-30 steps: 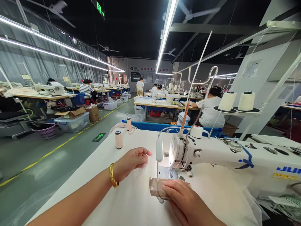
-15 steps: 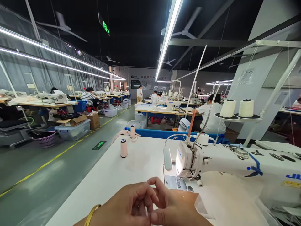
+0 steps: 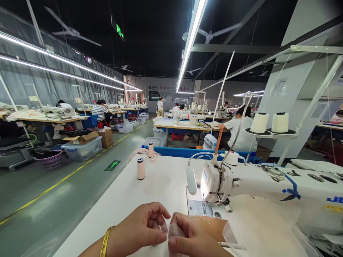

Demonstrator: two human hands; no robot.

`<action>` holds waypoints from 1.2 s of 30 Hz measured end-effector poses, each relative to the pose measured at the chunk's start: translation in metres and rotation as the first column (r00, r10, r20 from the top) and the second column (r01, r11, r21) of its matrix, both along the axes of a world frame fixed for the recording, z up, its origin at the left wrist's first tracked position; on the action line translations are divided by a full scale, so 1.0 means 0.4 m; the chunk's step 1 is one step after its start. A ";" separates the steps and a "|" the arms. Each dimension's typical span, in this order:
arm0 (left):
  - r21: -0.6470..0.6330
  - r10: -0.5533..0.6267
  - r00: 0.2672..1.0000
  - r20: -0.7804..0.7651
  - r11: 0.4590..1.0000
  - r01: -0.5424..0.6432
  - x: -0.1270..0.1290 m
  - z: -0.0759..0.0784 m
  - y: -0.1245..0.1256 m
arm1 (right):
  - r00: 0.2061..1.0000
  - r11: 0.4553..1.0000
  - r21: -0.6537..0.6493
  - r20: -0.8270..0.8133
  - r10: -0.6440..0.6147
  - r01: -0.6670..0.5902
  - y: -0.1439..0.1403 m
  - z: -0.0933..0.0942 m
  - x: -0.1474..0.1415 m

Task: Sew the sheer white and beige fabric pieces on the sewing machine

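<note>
My left hand point(image 3: 144, 230) and my right hand point(image 3: 193, 239) meet at the front of the white sewing table point(image 3: 150, 192). Both pinch a small sheer, beige fabric piece point(image 3: 211, 228) that lies in front of the needle. My left wrist carries a gold bangle point(image 3: 105, 241). The white sewing machine point(image 3: 241, 182) stands just beyond my right hand, with its lamp lit over the needle plate point(image 3: 199, 207).
Two small pink thread spools point(image 3: 140, 168) point(image 3: 150, 149) stand on the far left of the table. Two large white cones point(image 3: 269, 122) sit on a stand behind the machine. An aisle with a yellow line point(image 3: 53, 185) runs on the left, past seated workers, bins and boxes.
My left hand came off the table and joined my right hand at the fabric piece. Both hands drew the piece back from the needle towards me, and my fingers now spread it.
</note>
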State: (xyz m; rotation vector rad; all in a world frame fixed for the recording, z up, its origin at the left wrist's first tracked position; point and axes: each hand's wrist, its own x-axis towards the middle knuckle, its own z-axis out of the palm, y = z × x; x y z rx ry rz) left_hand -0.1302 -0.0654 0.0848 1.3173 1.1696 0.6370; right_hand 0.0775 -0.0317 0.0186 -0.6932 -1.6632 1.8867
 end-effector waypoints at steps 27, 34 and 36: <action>-0.182 0.138 0.943 0.302 0.980 -0.086 0.012 -0.034 0.011 | 0.985 0.949 -0.305 -0.124 -0.124 0.081 0.029 0.001 0.043; -0.082 0.093 0.975 0.204 0.994 -0.077 0.030 -0.032 0.017 | 0.986 0.964 -0.254 -0.126 -0.112 0.077 0.029 0.002 0.045; -0.063 0.059 0.984 0.169 0.997 -0.049 0.031 -0.029 0.014 | 0.991 0.972 -0.229 -0.104 -0.081 0.056 0.028 0.008 0.051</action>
